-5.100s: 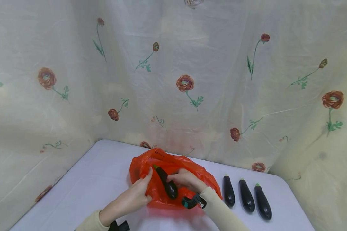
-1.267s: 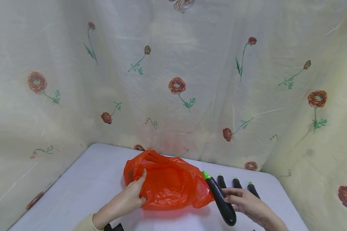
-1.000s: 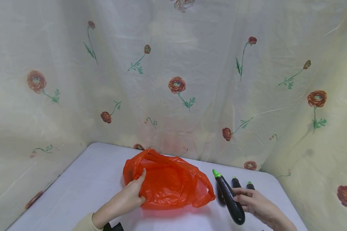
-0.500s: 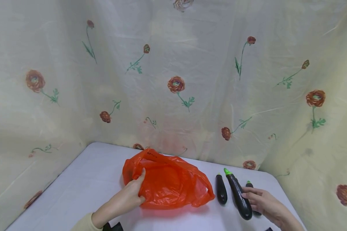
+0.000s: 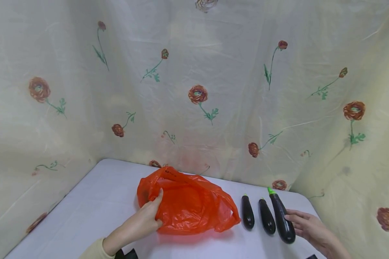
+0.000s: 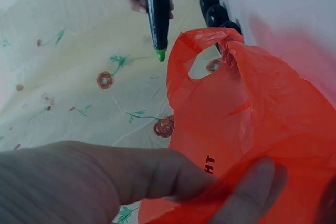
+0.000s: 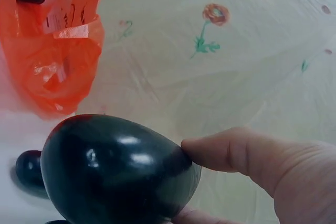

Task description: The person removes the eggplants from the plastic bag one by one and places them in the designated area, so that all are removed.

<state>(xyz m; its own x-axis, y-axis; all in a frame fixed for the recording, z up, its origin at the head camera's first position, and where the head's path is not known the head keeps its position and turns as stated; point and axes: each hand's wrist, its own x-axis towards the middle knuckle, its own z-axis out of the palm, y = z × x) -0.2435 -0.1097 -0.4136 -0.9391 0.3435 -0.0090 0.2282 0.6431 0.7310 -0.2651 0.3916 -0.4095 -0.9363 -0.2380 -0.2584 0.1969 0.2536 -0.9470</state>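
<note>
My left hand (image 5: 141,223) grips the near-left rim of a red plastic bag (image 5: 191,210), which lies with its mouth spread towards me. In the left wrist view the thumb and fingers pinch the thin film. On the right, my right hand (image 5: 312,232) holds a dark eggplant (image 5: 281,219) with a green tip, thumb on its near side in the right wrist view. The left wrist view shows it raised off the table. Two eggplants lie on the table beside it, one left (image 5: 247,213) and one middle (image 5: 267,217). A third dark end (image 6: 230,25) shows in the left wrist view.
The white table (image 5: 110,190) has rounded far corners. A flowered plastic curtain (image 5: 155,93) hangs behind it and along both sides. One loop handle of the bag (image 6: 181,72) stands up towards the eggplants.
My right hand has lifted the eggplant out of the bag and carried it right, over the row on the table. My left hand has kept its grip on the bag rim.
</note>
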